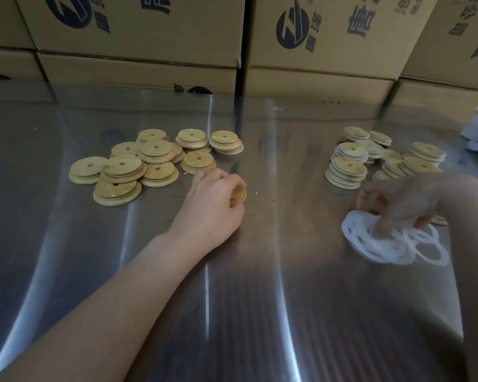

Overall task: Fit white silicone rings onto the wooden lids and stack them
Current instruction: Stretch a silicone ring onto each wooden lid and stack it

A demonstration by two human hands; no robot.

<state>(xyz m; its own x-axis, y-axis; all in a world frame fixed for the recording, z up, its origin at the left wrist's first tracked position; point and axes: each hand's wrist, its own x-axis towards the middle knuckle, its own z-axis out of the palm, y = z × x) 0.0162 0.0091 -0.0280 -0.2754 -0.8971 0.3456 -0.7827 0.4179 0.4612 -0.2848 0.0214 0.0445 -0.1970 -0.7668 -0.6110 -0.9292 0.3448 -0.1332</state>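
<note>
One wooden lid [238, 194] is pinched in the curled left grip [215, 201], low over the desk [260, 312]. The right grip [403, 199] is dipped into the white silicone rings [389, 244]; whether one is pinched cannot be told. Bare lids [138, 164] are heaped left, ringed lid stacks [348, 166] right.

Head-worn wide view, forward and down, close over the table [260, 299].

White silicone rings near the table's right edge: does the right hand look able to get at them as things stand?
Probably yes: the right hand has its fingertips down on the pile of white silicone rings, and nothing lies over it. Whether they pinch one is too blurred to tell.
</note>
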